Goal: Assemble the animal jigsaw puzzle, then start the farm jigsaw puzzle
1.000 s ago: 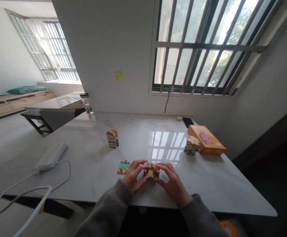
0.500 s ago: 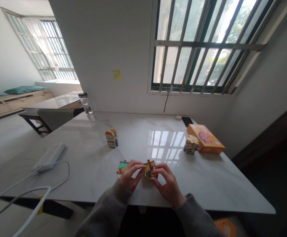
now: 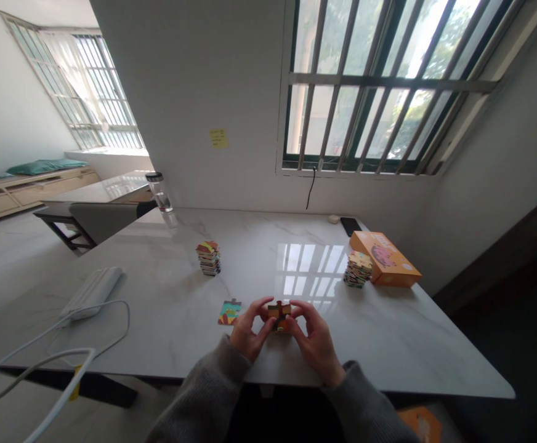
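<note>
Between my two hands is a small stack of jigsaw puzzle pieces [image 3: 279, 315], the top one brown, orange and dark. My left hand [image 3: 251, 329] grips its left side between thumb and fingers. On the opposite side, my right hand [image 3: 315, 337] pinches the right edge. A single puzzle piece [image 3: 230, 312] in teal, yellow and red lies flat just left of my left hand. Farther back stand two taller piles: a left stack of puzzle pieces [image 3: 209, 258] and a right stack of puzzle pieces [image 3: 358, 269]. How many pieces my hands hold is hard to make out.
An orange box [image 3: 386, 259] lies beside the right stack, with a black phone [image 3: 350, 226] behind it. At the left, a white power strip [image 3: 92, 293] trails cables over the edge of the marble-look table [image 3: 167, 344]. A clear bottle [image 3: 160, 193] stands at the far left corner.
The pieces between my hands have turned from tilted to squared up and sit slightly lower. My left hand has shifted a little right, uncovering more of the single teal piece.
</note>
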Demonstrator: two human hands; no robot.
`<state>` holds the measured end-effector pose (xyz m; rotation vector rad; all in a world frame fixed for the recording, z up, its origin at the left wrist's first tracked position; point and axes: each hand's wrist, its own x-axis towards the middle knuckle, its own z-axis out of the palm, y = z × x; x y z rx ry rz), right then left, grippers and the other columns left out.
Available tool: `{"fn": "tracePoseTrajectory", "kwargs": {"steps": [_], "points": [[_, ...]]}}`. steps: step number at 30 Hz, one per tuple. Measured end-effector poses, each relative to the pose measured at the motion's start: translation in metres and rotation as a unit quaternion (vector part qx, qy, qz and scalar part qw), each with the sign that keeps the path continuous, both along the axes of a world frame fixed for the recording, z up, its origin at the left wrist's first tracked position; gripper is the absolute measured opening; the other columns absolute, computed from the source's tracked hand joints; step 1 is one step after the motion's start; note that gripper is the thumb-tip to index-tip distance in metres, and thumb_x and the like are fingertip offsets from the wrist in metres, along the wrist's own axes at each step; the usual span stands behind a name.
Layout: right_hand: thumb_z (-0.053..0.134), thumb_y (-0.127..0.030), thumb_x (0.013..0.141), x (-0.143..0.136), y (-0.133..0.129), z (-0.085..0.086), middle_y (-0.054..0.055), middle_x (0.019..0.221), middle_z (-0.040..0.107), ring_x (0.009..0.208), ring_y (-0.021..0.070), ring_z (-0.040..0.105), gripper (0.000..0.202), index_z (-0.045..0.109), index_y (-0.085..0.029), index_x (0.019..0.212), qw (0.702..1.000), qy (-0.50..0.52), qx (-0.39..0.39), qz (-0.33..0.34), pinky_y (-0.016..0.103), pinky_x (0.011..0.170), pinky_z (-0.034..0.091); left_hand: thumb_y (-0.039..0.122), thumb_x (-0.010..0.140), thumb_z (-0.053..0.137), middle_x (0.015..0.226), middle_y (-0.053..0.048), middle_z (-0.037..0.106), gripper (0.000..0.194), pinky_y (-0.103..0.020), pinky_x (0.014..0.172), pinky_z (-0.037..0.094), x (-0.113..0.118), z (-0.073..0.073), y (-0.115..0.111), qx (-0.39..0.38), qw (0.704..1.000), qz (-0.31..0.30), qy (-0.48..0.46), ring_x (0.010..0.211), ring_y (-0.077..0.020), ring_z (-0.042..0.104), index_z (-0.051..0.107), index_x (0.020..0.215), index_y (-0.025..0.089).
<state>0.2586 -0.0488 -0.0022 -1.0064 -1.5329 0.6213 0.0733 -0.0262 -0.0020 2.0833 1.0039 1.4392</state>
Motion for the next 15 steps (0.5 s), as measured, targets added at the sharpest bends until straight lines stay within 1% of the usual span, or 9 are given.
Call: {"fn": "tracePoseTrajectory", "kwargs": {"steps": [3,5,6,8,10,12,15], "points": [[0.061,-0.03,0.092,-0.0005,-0.0014,0.002,0.005,0.1,0.071,0.092,0.0206,0.068,0.034,0.06,-0.025,0.126,1.0,-0.026,-0.002,0.007,0.036,0.086,0.057,0.026,0.095,0.058,0.085,-0.001,0.068,0.03,-0.029,0.075,0.058,0.0002,0.0008,-0.0002,0.002,1.0,-0.011,0.002,0.076,-0.0154,0.066,0.057,0.124,0.021],[0.061,-0.031,0.092,-0.0001,-0.0014,0.0039,0.007,0.107,0.072,0.097,0.0221,0.068,0.03,0.063,-0.024,0.122,0.999,-0.031,-0.006,0.01,0.037,0.087,0.057,0.024,0.095,0.058,0.087,-0.003,0.069,0.028,-0.029,0.075,0.058,0.0002,0.0028,-0.001,0.009,1.0,-0.023,0.006,0.077,-0.0157,0.067,0.059,0.122,0.021],[0.06,-0.032,0.093,0.0004,-0.001,0.0048,0.007,0.107,0.072,0.097,0.0225,0.068,0.028,0.065,-0.024,0.12,1.0,-0.027,-0.01,0.009,0.037,0.087,0.057,0.024,0.094,0.058,0.088,-0.003,0.068,0.029,-0.03,0.075,0.058,0.0002,0.0039,-0.0017,0.013,0.999,-0.028,0.009,0.077,-0.0159,0.066,0.059,0.123,0.022],[0.059,-0.033,0.094,0.002,0.0001,0.0063,0.007,0.1,0.073,0.093,0.0222,0.069,0.027,0.066,-0.023,0.118,1.0,-0.01,-0.023,0.004,0.037,0.085,0.058,0.024,0.092,0.06,0.09,-0.003,0.066,0.038,-0.032,0.076,0.059,0.0005,0.0053,-0.0032,0.017,0.999,-0.04,0.021,0.078,-0.0167,0.064,0.055,0.13,0.023],[0.059,-0.035,0.094,0.0037,0.0015,0.0071,0.006,0.098,0.074,0.091,0.0217,0.069,0.028,0.067,-0.022,0.118,0.999,0.011,-0.042,0.001,0.036,0.083,0.059,0.024,0.089,0.063,0.096,-0.005,0.062,0.053,-0.034,0.079,0.059,0.0008,0.0054,-0.0044,0.019,0.997,-0.056,0.042,0.081,-0.0176,0.063,0.047,0.14,0.024],[0.059,-0.038,0.094,0.005,0.0029,0.007,0.007,0.099,0.074,0.091,0.0219,0.07,0.03,0.067,-0.022,0.118,0.998,0.028,-0.059,0.0,0.035,0.082,0.06,0.022,0.087,0.065,0.11,-0.008,0.059,0.066,-0.036,0.083,0.06,0.0008,0.0043,-0.005,0.018,0.995,-0.068,0.063,0.088,-0.0185,0.063,0.038,0.148,0.026],[0.059,-0.042,0.094,0.006,0.0043,0.0061,0.008,0.098,0.074,0.09,0.0229,0.07,0.033,0.068,-0.021,0.118,0.996,0.045,-0.079,-0.001,0.036,0.08,0.061,0.021,0.086,0.065,0.132,-0.012,0.05,0.073,-0.039,0.091,0.059,0.0005,0.002,-0.0046,0.018,0.994,-0.073,0.08,0.102,-0.0217,0.062,0.033,0.151,0.028]]}}
